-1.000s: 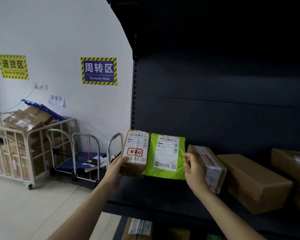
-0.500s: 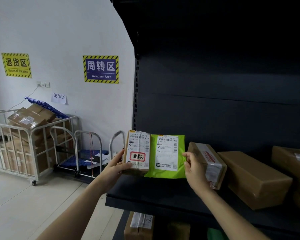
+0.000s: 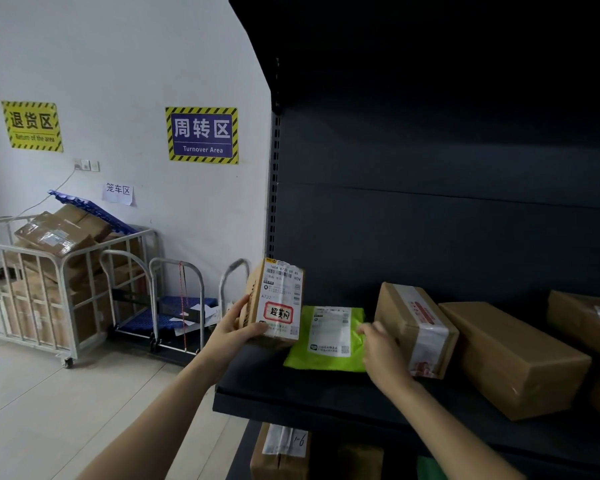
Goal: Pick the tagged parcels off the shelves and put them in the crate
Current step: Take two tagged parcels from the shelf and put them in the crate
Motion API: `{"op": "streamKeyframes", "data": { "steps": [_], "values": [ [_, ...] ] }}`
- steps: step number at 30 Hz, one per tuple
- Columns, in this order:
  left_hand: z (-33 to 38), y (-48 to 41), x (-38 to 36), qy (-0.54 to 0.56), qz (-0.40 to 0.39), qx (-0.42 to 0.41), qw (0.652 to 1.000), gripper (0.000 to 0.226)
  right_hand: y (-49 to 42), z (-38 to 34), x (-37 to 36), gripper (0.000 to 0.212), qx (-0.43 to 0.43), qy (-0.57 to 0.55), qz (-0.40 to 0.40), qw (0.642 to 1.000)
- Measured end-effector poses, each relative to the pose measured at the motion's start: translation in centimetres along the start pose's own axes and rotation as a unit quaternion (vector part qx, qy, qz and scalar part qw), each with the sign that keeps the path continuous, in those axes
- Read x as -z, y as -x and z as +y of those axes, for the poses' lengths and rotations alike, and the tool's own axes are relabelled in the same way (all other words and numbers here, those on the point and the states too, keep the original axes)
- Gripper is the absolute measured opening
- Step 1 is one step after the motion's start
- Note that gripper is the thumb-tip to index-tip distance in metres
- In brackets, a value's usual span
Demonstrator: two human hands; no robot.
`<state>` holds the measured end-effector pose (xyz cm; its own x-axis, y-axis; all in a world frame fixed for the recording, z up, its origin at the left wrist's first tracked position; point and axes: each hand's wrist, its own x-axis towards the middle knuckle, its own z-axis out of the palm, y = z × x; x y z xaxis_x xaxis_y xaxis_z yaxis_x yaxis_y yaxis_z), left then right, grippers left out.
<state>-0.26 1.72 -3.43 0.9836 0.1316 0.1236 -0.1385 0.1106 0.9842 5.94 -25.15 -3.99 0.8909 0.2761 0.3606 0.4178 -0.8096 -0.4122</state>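
A small cardboard parcel (image 3: 279, 303) with a white label and a red-bordered tag stands upright at the left end of the dark shelf (image 3: 291, 400); my left hand (image 3: 236, 329) grips its lower left side. A green bag parcel (image 3: 328, 337) with a white label lies flat on the shelf just right of it. My right hand (image 3: 383, 355) rests on the bag's right edge, fingers spread, against a taped brown box (image 3: 418, 327). No crate is in view.
More brown boxes (image 3: 510, 355) fill the shelf to the right. A lower shelf holds another labelled box (image 3: 281, 452). On the floor to the left stand a metal cage cart of cartons (image 3: 49, 282) and blue platform trolleys (image 3: 167, 317).
The green bag has dropped from upright to lying flat on the shelf. My left hand has lifted the small tagged parcel slightly. My right hand has moved down with the bag.
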Motion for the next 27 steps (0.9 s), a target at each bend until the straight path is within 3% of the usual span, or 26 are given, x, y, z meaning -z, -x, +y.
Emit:
{"op": "streamKeyframes", "data": {
  "steps": [6, 9, 16, 23, 27],
  "values": [
    [-0.1, 0.1, -0.4, -0.013, 0.017, -0.01, 1.0, 0.075, 0.4, 0.3, -1.0, 0.034, -0.013, 0.085, -0.048, 0.995],
    [0.0, 0.3, -0.7, -0.008, 0.019, -0.018, 1.0, 0.076, 0.8, -0.2, -0.6, 0.044, 0.015, 0.119, -0.019, 0.993],
    [1.6, 0.3, -1.5, 0.007, 0.016, -0.043, 0.999, 0.081, 2.5, -0.7, 2.5, 0.059, 0.048, 0.082, 0.027, 0.995],
    [1.4, -0.5, -5.0, -0.005, -0.017, -0.056, 0.998, 0.067, 4.1, 0.0, 5.4, 0.06, 0.04, 0.12, 0.052, 0.991],
    [0.8, -0.8, -7.2, -0.014, -0.044, -0.047, 0.998, 0.066, 4.2, 1.3, 7.3, 0.055, 0.02, 0.14, 0.112, 0.984]
  ]
}}
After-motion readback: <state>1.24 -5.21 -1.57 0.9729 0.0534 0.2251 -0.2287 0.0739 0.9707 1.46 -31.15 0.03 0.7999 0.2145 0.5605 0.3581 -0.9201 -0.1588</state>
